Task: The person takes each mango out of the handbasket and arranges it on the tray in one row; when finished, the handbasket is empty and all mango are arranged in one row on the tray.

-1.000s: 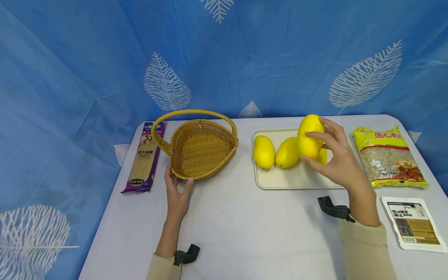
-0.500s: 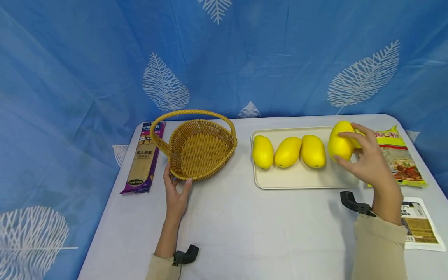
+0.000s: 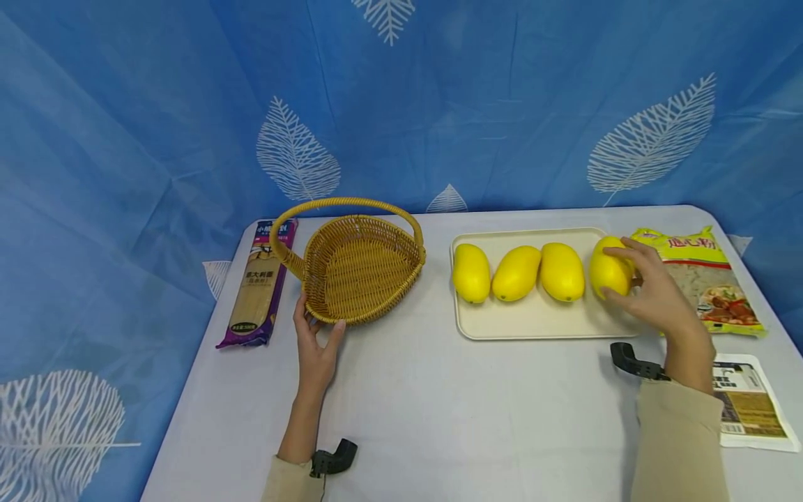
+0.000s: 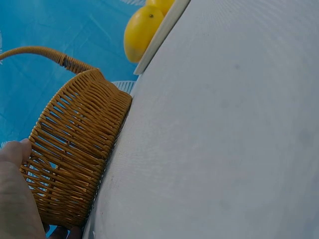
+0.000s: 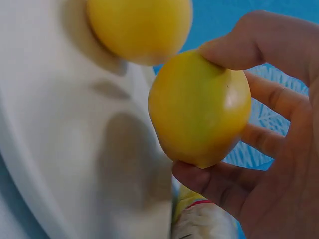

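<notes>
My right hand [image 3: 659, 296] grips a yellow mango [image 3: 608, 268] at the right end of a cream tray [image 3: 521, 324]. In the right wrist view, thumb and fingers clasp this mango [image 5: 199, 109] close over the tray, whose surface carries its shadow. Three more mangoes lie in a row to its left: one at the left end [image 3: 472, 273], a tilted one [image 3: 516, 273] and a third [image 3: 562, 272]. My left hand [image 3: 316, 352] holds the near left corner of a wicker basket [image 3: 370, 272], thumb at its wall in the left wrist view. Nothing lies inside the basket.
A purple pack of spaghetti [image 3: 257, 286] lies left of the basket. Right of the tray is a yellow bag of pasta [image 3: 721, 279], partly behind my right hand. Nearer me lies a white flat packet [image 3: 749, 404]. A blue leaf-patterned cloth [image 3: 502, 104] hangs behind the table.
My right hand has carried the mango rightward past the third one, then lowered it toward the tray's right end. My left hand and the basket have stayed in place.
</notes>
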A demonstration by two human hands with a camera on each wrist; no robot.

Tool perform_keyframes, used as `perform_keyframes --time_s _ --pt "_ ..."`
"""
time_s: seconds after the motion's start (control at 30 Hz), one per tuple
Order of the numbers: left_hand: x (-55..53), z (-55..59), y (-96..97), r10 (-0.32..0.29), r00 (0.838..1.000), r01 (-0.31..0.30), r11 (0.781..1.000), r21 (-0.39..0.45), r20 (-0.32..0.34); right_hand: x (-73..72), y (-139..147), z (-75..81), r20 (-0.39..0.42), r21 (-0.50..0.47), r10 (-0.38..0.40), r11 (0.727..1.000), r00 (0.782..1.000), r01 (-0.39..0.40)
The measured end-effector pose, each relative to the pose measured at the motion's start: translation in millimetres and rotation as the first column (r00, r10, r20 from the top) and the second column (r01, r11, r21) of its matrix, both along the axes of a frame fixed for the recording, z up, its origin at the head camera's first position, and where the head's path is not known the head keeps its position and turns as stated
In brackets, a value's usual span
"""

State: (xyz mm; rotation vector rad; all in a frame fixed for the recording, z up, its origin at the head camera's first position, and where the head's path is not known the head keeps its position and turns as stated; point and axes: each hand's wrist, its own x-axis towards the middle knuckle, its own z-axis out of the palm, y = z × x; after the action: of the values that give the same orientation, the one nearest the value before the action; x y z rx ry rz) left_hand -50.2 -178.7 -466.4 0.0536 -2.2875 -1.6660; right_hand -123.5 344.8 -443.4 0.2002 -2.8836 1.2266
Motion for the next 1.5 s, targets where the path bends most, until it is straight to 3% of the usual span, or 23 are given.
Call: perform_keyframes --time_s 0.27,0.6,0.87,1.33,1.5 --pt "-0.4 -1.6 -0.4 -0.005 1.000 0.005 1.000 0.001 -0.005 -5.2 -1 -5.9 0.093 0.009 0.042 0.999 0.995 -0.043" --pt "-0.2 -1.4 -0.5 -0.004 1.000 0.004 1.000 -0.001 0.003 -6.9 -1 -9.3 0.093 -0.004 0.071 0.997 0.993 -0.071" --pt "0.2 -0.1 -1.2 -0.003 1.000 0.003 1.000 -0.008 0.004 -5.8 -2 -4.6 0.138 0.036 0.042 0.998 0.990 -0.047" --pt "0.8 -1.4 -2.3 -0.001 1.000 0.001 1.000 -0.005 -0.011 -4.2 -5 3.0 0.116 0.074 0.037 0.996 0.993 -0.045" --pt "1.6 0.8 -1.4 0.000 1.000 0.000 1.000 -0.011 0.029 -0.6 -5 6.4 0.101 0.085 0.035 0.995 0.994 -0.044"
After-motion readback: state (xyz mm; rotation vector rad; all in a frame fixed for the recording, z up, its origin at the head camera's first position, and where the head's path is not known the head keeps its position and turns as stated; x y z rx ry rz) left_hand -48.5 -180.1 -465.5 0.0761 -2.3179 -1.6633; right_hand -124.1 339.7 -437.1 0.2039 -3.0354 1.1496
